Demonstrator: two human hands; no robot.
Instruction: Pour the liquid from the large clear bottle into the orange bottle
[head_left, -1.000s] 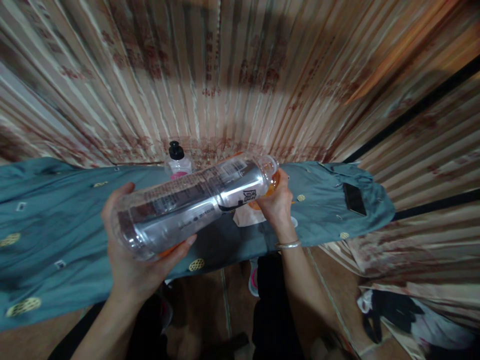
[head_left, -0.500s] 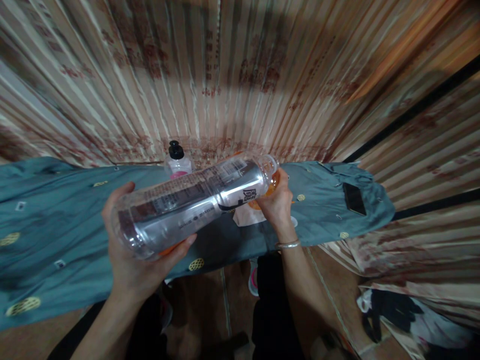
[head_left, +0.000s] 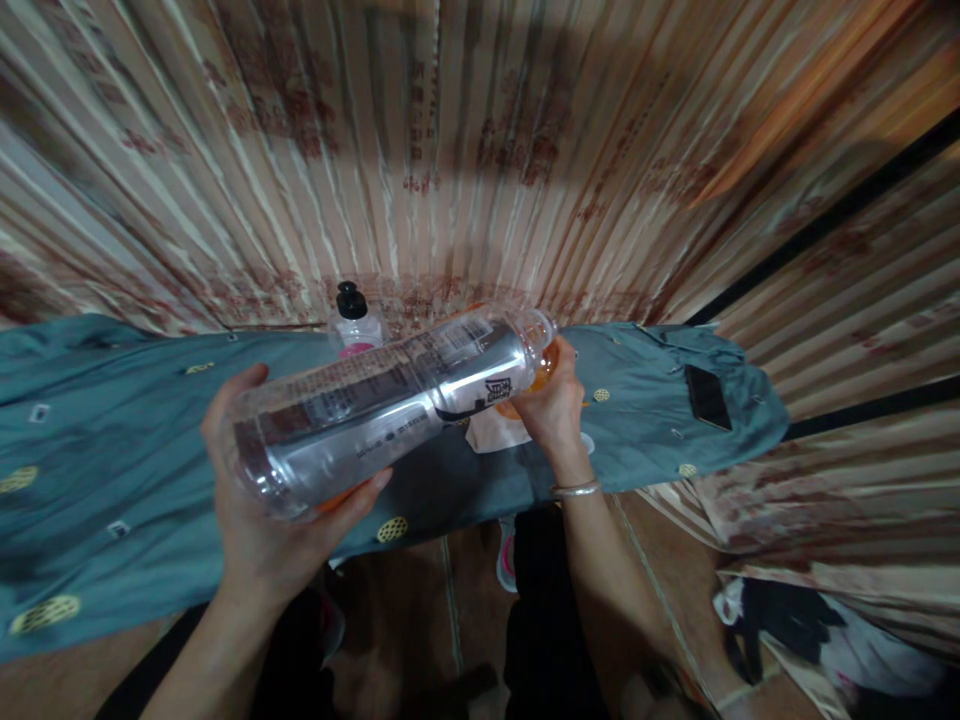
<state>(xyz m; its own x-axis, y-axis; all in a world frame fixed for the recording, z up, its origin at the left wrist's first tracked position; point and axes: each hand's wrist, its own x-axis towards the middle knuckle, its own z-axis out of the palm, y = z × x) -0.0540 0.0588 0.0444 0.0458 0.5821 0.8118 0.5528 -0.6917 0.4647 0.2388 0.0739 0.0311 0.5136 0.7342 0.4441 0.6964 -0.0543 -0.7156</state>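
A large clear plastic bottle (head_left: 390, 410) with a printed label lies slanted across the view, its mouth at the upper right. My left hand (head_left: 270, 510) is wrapped round its base, thumb below and fingers partly hidden behind. At the neck end is my right hand (head_left: 551, 400), its fingers closed round an orange see-through object (head_left: 546, 365) beside the bottle's mouth; the bottle hides most of that object. More orange shows under the bottle near my left thumb. A pale cloth or paper (head_left: 491, 435) lies below the neck.
A green cloth (head_left: 637, 430) with yellow prints covers the long surface. Behind the large bottle stands a small bottle with a black cap (head_left: 351, 302). A black phone (head_left: 707, 397) lies at the right. A pleated curtain (head_left: 480, 150) hangs behind; clothes (head_left: 795, 620) are at lower right.
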